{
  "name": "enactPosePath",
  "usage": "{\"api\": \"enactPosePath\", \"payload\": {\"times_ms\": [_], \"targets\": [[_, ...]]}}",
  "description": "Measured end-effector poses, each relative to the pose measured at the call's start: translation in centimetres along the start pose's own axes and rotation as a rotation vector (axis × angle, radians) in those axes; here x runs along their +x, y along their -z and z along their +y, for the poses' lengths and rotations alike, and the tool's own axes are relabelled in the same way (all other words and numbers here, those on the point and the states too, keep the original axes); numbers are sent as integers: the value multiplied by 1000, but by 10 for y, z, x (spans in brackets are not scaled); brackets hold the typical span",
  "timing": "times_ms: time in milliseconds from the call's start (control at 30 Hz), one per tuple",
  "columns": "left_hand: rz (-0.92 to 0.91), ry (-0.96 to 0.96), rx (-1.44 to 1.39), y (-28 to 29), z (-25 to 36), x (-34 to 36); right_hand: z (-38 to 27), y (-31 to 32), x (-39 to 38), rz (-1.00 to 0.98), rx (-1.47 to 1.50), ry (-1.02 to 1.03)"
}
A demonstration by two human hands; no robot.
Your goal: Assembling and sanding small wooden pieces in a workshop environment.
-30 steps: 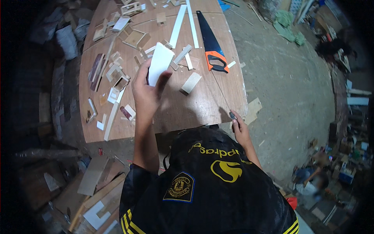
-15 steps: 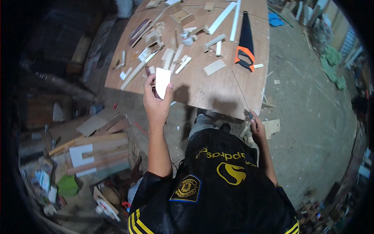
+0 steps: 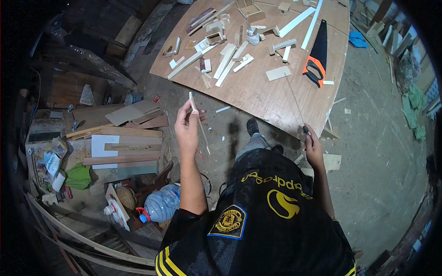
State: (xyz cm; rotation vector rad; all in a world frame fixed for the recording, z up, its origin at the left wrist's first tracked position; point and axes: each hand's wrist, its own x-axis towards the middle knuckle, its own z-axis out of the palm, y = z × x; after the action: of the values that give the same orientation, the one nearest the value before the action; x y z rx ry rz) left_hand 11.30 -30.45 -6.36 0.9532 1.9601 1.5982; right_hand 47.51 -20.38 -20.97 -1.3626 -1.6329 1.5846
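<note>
My left hand (image 3: 188, 126) is closed on a thin, pale wooden piece (image 3: 192, 100), pinched between thumb and fingers in front of the table's near edge. The piece is turned almost edge-on. At the table's near right corner, my right hand (image 3: 314, 148) grips a long thin rod (image 3: 295, 99) by its dark end. The rod slants up and left over the tabletop; its exact kind is hard to make out. Beyond it lies a handsaw (image 3: 316, 64) with a black blade and an orange handle. A flat wooden block (image 3: 278, 73) is near the rod's far tip.
The wooden table (image 3: 258, 103) carries several wood strips, small boxes and a white container (image 3: 252, 37). Boards (image 3: 124, 158) are stacked on the left, near a green cloth (image 3: 78, 176) and a large clear bottle (image 3: 162, 203). Wood scraps lie on the floor.
The wooden piece in my left hand has turned from its broad white face to nearly edge-on. The view has shifted, so the table sits farther right. My right hand keeps hold of the rod.
</note>
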Motion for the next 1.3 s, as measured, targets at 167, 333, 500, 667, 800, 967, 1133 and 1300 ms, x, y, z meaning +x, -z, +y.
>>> {"api": "enactPosePath", "payload": {"times_ms": [167, 333, 500, 667, 800, 967, 1133, 1300], "targets": [[0, 186, -535, 5, 1, -12, 7, -6, -5, -80, -88, 96], [47, 197, -450, -5, 13, -12, 6, -3, -9, -101, -71, 98], [44, 191, -455, -12, 18, -8, 2, 8, -8, -69, -156, 128], [41, 141, -493, -19, 9, -1, -1, 11, -10, -52, -103, 61], [104, -11, -193, -22, -7, 9, 0, 6, -14, -32, -104, 29], [304, -41, -123, -21, -6, 14, 14, -1, -14, -43, -138, -9], [401, 69, -138, -21, 4, 20, 19, -8, -8, -54, -90, 63], [410, 95, -313, -11, 0, 25, 11, -17, 4, -64, -127, 77]]}}
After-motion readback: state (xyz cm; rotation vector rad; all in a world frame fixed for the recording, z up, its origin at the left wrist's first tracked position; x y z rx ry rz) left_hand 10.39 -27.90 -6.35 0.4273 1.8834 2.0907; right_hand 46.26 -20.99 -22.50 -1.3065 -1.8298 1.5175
